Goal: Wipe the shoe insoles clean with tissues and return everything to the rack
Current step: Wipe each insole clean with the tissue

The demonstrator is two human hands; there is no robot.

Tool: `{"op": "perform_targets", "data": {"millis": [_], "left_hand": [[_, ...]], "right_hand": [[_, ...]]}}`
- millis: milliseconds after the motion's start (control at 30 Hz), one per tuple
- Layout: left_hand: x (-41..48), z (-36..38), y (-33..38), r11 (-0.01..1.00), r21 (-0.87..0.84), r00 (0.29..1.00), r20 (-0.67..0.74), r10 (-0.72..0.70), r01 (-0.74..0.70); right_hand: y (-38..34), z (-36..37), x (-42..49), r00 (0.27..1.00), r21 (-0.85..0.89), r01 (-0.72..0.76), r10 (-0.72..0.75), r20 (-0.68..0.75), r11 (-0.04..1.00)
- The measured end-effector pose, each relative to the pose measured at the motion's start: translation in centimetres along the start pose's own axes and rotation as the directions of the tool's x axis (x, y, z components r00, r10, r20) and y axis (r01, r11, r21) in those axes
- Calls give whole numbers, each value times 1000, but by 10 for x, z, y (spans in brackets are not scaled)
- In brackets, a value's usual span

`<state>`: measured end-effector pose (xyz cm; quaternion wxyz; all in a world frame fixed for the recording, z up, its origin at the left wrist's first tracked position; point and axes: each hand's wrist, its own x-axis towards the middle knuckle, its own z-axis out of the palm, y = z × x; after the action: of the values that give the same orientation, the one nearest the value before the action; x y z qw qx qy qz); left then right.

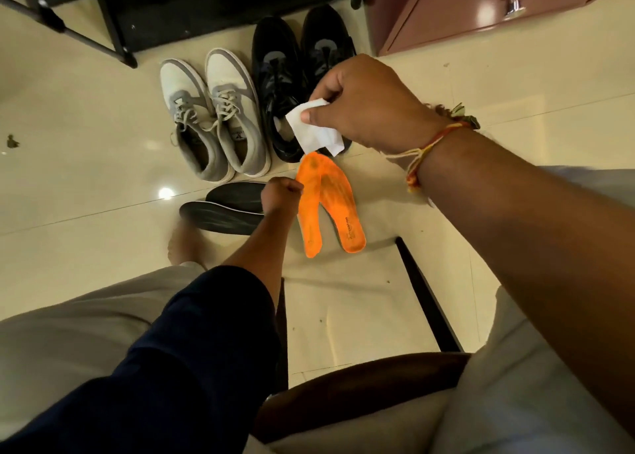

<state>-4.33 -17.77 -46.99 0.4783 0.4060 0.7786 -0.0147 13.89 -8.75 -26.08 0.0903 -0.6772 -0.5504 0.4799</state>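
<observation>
On the floor (86, 110), beside the black insoles (223, 209), my left hand (281, 196) clamps its fingers on an orange insole (309, 220). My right hand (364, 106) fingers pinch the tissue (312, 130) above it. Step, I judge: wiping. Next: raise insole, press tissue along it.

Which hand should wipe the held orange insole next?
Right. The right hand pinches the tissue just above the orange insole, while the left hand grips that insole's edge, steadying it.

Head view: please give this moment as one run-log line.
left hand: grips orange insole | right hand: pinches white tissue just above it | black insoles: on floor
</observation>
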Motion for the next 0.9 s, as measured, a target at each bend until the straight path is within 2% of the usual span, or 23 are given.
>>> {"op": "perform_targets", "data": {"millis": [100,233,300,400,533,633,733,900], "left_hand": [[-30,-27,21,993,-109,999,-25,45,-48],[-68,-83,75,944,-297,990,-61,127,-139],[-90,-121,106,874,-441,979,-102,175,-203],[-125,-173,135,735,-620,961,-153,229,-274],[-168,-218,149,599,-733,936,-153,318,-323],[-186,-230,157,502,-808,933,-153,324,-307],[-181,-234,165,451,-847,936,-137,325,-281],[-160,-243,170,468,-864,941,-17,338,-184]], "right_hand": [[-5,-1,2,1000,56,-3,4,-7,998],[-20,-11,2,994,111,50,-38,-104,993],[-33,-21,0,982,242,100,-56,-181,965],[-55,-37,-6,968,499,190,-75,-241,846],[-89,-54,-10,936,602,339,-193,-295,723],[-109,-50,-5,912,569,406,-279,-300,715],[-110,-40,5,918,534,390,-272,-288,750],[-101,-39,17,957,667,287,-184,-223,687]]}}
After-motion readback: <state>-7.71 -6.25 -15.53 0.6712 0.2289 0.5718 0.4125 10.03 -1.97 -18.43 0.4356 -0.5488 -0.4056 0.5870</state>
